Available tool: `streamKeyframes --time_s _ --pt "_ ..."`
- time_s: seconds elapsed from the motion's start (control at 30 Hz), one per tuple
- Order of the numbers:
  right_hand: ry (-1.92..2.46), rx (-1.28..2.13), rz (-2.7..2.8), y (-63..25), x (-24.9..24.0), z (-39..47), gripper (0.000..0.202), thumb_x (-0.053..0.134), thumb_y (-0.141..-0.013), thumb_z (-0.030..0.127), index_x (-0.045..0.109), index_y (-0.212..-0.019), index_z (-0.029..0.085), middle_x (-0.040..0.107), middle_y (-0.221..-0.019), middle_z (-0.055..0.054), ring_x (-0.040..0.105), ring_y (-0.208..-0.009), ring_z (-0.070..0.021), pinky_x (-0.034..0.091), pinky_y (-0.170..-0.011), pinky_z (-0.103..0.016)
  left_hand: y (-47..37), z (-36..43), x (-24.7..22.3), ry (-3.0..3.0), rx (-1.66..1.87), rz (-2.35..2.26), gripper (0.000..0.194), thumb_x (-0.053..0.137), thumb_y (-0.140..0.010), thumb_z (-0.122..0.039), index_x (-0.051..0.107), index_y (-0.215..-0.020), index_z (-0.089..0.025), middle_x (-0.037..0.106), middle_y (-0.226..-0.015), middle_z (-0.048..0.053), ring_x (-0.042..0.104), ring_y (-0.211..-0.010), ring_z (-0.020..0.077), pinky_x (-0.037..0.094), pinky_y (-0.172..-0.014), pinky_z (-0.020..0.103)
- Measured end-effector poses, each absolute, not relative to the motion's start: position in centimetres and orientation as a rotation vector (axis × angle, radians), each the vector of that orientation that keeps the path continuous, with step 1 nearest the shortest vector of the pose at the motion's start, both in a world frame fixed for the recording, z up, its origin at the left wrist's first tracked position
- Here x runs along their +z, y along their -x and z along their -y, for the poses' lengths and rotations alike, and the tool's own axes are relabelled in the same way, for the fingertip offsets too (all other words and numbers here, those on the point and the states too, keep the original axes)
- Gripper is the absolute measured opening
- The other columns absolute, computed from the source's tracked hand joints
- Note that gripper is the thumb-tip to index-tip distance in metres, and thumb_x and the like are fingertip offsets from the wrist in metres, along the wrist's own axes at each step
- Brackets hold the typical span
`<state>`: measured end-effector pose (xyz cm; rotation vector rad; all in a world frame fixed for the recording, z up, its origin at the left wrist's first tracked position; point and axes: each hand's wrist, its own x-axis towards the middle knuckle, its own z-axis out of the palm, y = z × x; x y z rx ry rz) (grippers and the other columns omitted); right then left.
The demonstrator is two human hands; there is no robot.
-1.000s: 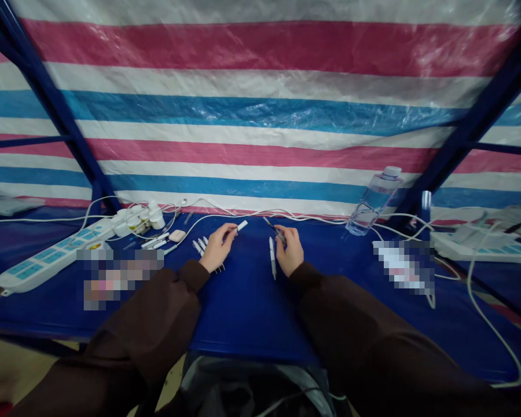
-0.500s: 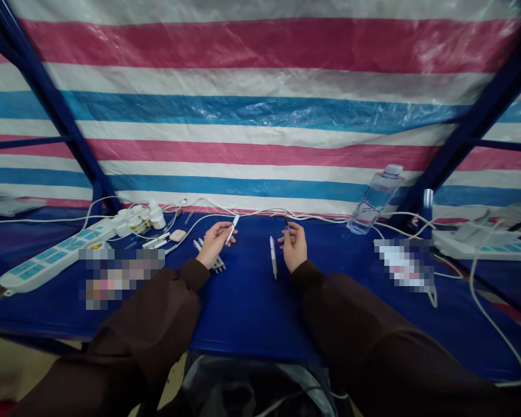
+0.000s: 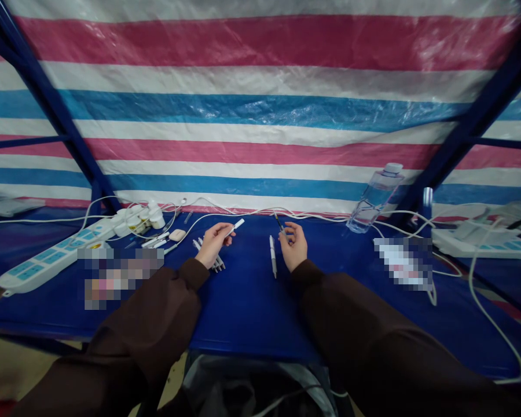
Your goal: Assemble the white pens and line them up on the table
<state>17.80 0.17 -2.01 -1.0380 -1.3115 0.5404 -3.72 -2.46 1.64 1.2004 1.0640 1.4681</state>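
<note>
My left hand is closed in a pinch on a white pen barrel, whose pale end sticks out up and to the right. Several white pens lie together on the blue table, partly covered by that hand and wrist. My right hand has its fingers closed around a thin pen refill; its dark end points up and left, and the lower part is hidden in the fingers. Between my hands, nearer the right one, a white pen lies on the table with its tip toward me.
A long white power strip with plugs and cables is on the left, near a small pale case. On the right stand a clear bottle and another power strip. White cables run along the back, before a striped sheet.
The pen barrel in my left hand has tilted from steep to flatter, its end swinging right. The refill in my right hand has tipped from upright toward the left. The lying pens have not moved.
</note>
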Motion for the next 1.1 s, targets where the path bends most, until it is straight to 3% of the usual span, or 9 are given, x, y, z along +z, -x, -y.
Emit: streamKeyframes --time_s 0.37,0.63,0.9,1.1 --pt "1.044 0.53 1.315 -17.7 -2.2 -0.3 0.036 0.052 -0.075 0.032 0.053 -0.108 0.015 0.058 -0.085 -0.006 0.052 -0.06 -0.0122 0.045 -0.057 -0.027 3.6 2.7 2.0 -1.187 1.473 -1.053 0.025 0.064 -0.07 -0.034 0.06 -0.082 -0.012 0.056 -0.065 0.001 0.048 -0.048 0.0064 0.036 -0.046 0.021" --pt "1.077 0.483 1.407 -17.7 -1.2 0.6 0.03 0.056 -0.07 0.028 0.063 -0.096 0.016 0.063 -0.085 -0.007 0.053 -0.062 -0.0133 0.043 -0.053 -0.025 3.8 2.5 1.6 -1.278 1.457 -1.097 0.024 0.062 -0.072 -0.035 0.062 -0.083 -0.014 0.059 -0.068 0.002 0.049 -0.051 0.007 0.038 -0.049 0.022" --pt "1.039 0.377 1.578 -17.7 -0.6 1.3 0.022 0.052 -0.07 0.02 0.068 -0.085 0.019 0.066 -0.086 -0.005 0.059 -0.075 -0.0168 0.039 -0.051 -0.025 3.4 3.3 1.8 -1.699 1.412 -1.25 0.025 0.065 -0.071 -0.033 0.066 -0.089 -0.016 0.067 -0.076 0.005 0.06 -0.069 0.0168 0.046 -0.065 0.029" --pt "1.021 0.346 1.655 -17.8 -0.4 1.5 0.022 0.051 -0.07 0.017 0.068 -0.084 0.02 0.067 -0.085 -0.004 0.059 -0.079 -0.0178 0.042 -0.058 -0.027 2.9 4.2 2.3 -2.073 1.43 -1.282 0.016 0.06 -0.076 -0.027 0.065 -0.089 -0.02 0.067 -0.086 0.004 0.059 -0.077 0.0161 0.045 -0.071 0.029"
